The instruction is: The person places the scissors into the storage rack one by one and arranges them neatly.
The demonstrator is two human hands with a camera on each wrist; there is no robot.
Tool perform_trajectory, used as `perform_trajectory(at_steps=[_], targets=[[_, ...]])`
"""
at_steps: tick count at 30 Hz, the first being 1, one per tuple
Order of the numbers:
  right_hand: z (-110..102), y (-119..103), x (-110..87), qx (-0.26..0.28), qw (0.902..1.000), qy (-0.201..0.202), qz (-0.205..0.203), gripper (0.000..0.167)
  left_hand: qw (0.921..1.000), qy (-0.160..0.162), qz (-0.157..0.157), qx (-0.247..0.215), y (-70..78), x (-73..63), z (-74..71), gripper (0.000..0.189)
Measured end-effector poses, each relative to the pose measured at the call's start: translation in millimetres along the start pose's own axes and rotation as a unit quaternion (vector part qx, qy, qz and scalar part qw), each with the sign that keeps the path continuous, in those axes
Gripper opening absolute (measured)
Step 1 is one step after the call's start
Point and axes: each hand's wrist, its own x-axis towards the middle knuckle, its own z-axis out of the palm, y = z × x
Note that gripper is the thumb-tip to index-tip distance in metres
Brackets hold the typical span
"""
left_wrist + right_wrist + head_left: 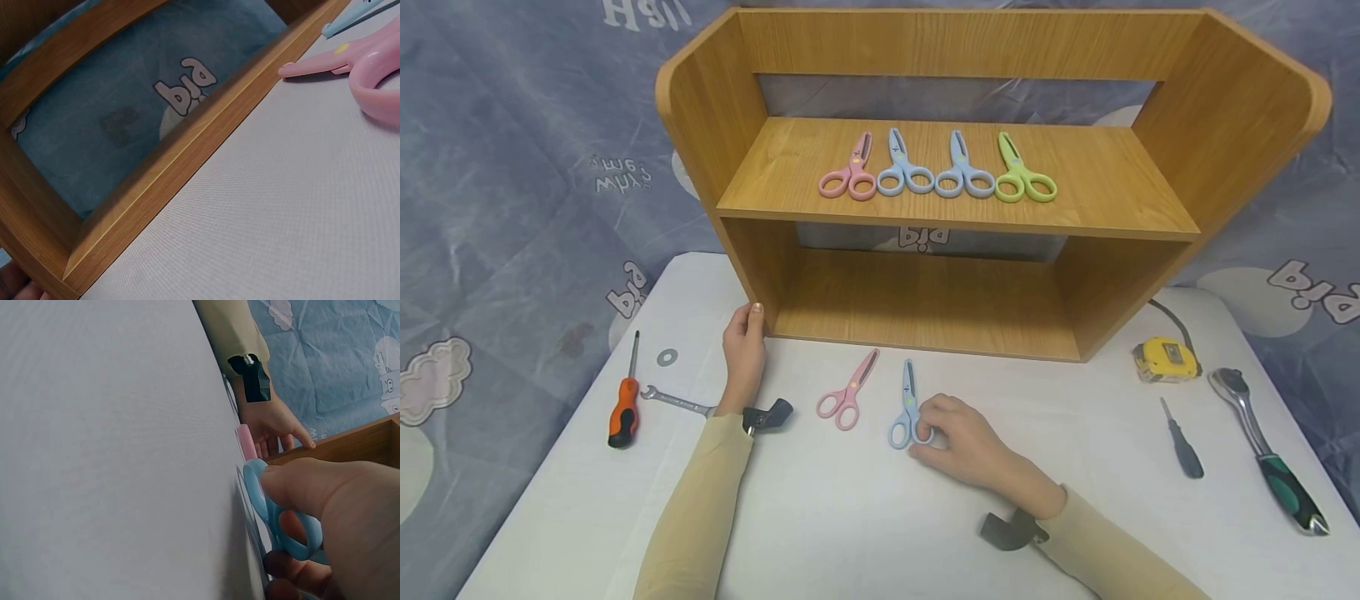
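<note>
My left hand (746, 350) grips the lower front corner of the wooden shelf (925, 329), thumb lying on the panel's edge. In the left wrist view, fingertips (20, 284) show at that corner. My right hand (958, 442) pinches one handle loop of the light blue scissors (910, 400), whose blades point toward the shelf. The right wrist view has the thumb (300, 481) against the blue loop. Left of these, pink scissors (848, 393) lie on the white table. On the upper board, pink scissors (852, 171), two blue pairs (901, 167) and green scissors (1021, 171) stand in a row.
At left on the table lie an orange screwdriver (625, 408), a washer (667, 357) and a wrench (677, 401). A yellow tape measure (1167, 360), a small grey screwdriver (1183, 446) and a ratchet (1262, 450) lie at right. Patterned cloth (535, 208) hangs behind.
</note>
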Motion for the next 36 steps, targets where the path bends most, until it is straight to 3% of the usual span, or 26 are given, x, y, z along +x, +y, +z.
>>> perform_trajectory(at_steps=[36], targets=[[-0.5, 1.3, 0.5, 0.013, 0.9999, -0.001, 0.01, 0.029, 1.0, 0.008, 0.003, -0.003, -1.6, 2.0, 1.1, 0.053]])
